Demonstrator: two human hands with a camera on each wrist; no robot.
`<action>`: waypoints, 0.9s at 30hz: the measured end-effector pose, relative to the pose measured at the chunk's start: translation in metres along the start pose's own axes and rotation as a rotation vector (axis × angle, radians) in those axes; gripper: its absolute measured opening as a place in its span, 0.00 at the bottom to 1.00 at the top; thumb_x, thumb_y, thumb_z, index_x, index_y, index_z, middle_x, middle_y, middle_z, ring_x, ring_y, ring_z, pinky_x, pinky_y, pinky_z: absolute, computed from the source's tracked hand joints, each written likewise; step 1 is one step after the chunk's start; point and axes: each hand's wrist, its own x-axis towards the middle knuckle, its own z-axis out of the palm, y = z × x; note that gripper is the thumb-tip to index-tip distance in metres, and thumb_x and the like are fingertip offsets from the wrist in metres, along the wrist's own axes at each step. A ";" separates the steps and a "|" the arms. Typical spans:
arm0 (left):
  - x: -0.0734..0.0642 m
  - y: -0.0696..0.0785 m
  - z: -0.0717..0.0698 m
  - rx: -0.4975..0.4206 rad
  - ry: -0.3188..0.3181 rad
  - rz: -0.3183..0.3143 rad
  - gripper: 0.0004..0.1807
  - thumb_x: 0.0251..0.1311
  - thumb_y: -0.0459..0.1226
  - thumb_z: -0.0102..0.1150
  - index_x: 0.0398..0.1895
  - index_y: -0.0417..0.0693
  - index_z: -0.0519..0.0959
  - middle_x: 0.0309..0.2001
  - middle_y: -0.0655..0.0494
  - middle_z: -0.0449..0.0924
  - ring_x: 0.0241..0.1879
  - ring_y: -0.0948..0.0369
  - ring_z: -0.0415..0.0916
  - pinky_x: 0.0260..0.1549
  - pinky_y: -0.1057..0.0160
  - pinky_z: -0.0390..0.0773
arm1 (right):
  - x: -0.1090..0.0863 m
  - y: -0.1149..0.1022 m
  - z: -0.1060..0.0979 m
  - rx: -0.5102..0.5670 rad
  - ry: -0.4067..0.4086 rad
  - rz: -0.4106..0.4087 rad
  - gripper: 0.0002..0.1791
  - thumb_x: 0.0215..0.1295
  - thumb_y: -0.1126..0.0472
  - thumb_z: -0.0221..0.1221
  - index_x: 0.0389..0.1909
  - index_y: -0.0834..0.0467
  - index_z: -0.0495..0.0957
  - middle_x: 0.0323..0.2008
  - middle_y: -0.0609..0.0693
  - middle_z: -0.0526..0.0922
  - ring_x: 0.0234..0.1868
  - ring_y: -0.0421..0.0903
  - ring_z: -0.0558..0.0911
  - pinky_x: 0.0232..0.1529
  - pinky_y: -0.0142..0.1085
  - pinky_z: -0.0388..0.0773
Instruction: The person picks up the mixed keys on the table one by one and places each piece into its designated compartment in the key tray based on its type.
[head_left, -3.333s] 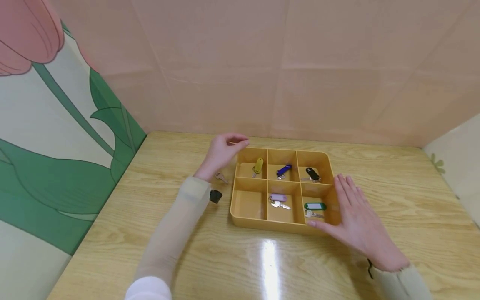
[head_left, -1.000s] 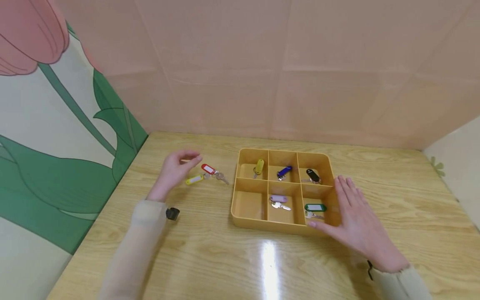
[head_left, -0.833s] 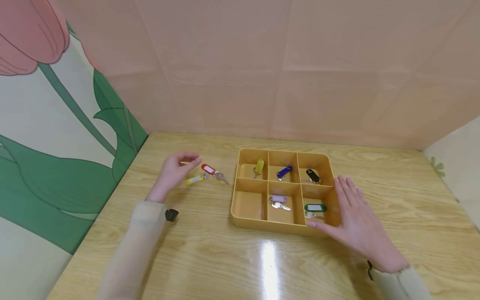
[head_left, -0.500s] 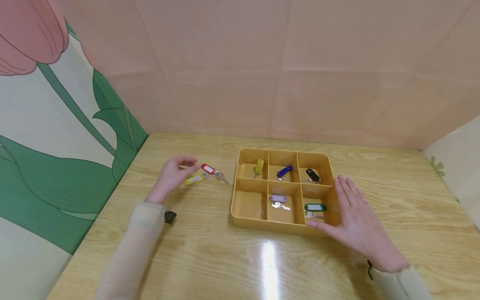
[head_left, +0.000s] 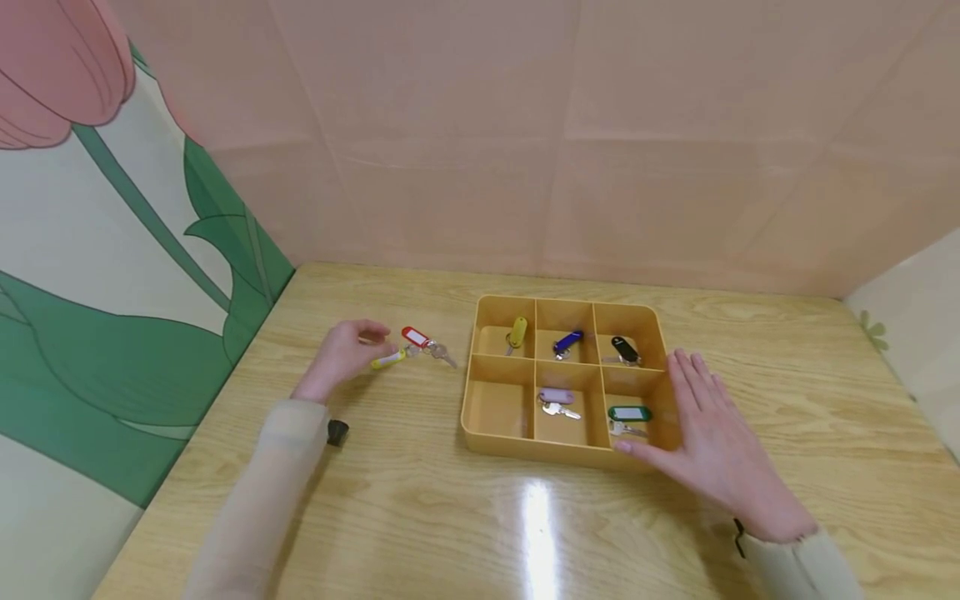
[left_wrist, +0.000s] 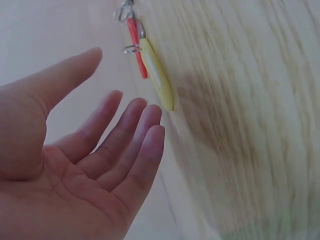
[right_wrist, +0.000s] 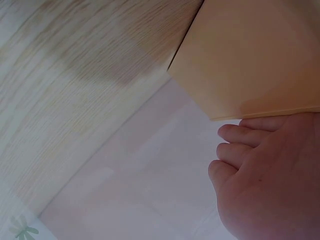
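Note:
My left hand (head_left: 347, 354) hovers beside two tagged keys on the table, thumb and fingers apart. Closest to its fingertips is a yellow key tag (left_wrist: 157, 75); a red key tag (head_left: 415, 337) lies just beyond, its key (head_left: 441, 353) pointing toward the box. The left wrist view shows nothing between those fingers. My right hand (head_left: 720, 442) rests against the right side of an orange six-compartment box (head_left: 540, 447), fingers straight along the wall and thumb over the front rim. In the right wrist view its fingers touch the box wall (right_wrist: 250, 65).
Inside the box, keys carry yellow (head_left: 519, 332), blue (head_left: 568, 341), black (head_left: 624, 349), lilac (head_left: 556, 396) and green (head_left: 630, 413) tags, one per compartment. The front left compartment (head_left: 501, 398) shows only its floor. A pink wall (head_left: 555, 167) stands behind the wooden table (head_left: 405, 500).
My left hand has come away from the box's back left corner to the left, uncovering the two tagged keys, then lowered slightly toward the yellow tag. The right hand stays put.

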 end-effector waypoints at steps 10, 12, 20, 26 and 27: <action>0.001 -0.003 0.000 0.027 -0.019 0.011 0.22 0.60 0.35 0.72 0.55 0.33 0.80 0.50 0.41 0.83 0.50 0.48 0.80 0.52 0.50 0.78 | 0.001 0.001 0.000 0.004 0.003 -0.011 0.71 0.55 0.27 0.66 0.80 0.65 0.36 0.80 0.63 0.39 0.79 0.58 0.36 0.76 0.51 0.33; 0.000 -0.004 0.000 0.041 -0.025 0.013 0.21 0.59 0.33 0.73 0.54 0.33 0.81 0.47 0.41 0.84 0.48 0.49 0.80 0.51 0.51 0.78 | 0.001 0.001 0.000 0.002 0.002 -0.009 0.71 0.55 0.27 0.66 0.80 0.65 0.36 0.80 0.63 0.39 0.80 0.58 0.36 0.76 0.50 0.32; -0.002 -0.005 0.003 0.091 -0.046 0.009 0.17 0.55 0.28 0.72 0.49 0.34 0.83 0.40 0.46 0.83 0.41 0.52 0.79 0.45 0.55 0.78 | 0.000 0.000 -0.001 -0.002 -0.003 -0.006 0.71 0.55 0.27 0.65 0.80 0.65 0.36 0.80 0.63 0.39 0.80 0.58 0.36 0.76 0.49 0.31; -0.001 -0.006 0.003 0.107 -0.049 -0.005 0.13 0.56 0.30 0.72 0.45 0.37 0.85 0.37 0.48 0.82 0.38 0.54 0.77 0.41 0.59 0.76 | 0.000 0.000 -0.001 0.002 -0.005 -0.001 0.71 0.55 0.27 0.65 0.80 0.65 0.36 0.80 0.63 0.39 0.80 0.57 0.36 0.76 0.50 0.32; -0.001 -0.006 0.003 0.111 -0.051 -0.006 0.13 0.56 0.31 0.72 0.44 0.37 0.85 0.37 0.49 0.82 0.38 0.55 0.77 0.41 0.59 0.76 | 0.000 0.000 -0.001 0.002 -0.006 -0.001 0.71 0.55 0.27 0.65 0.80 0.65 0.36 0.80 0.63 0.39 0.80 0.57 0.36 0.76 0.50 0.32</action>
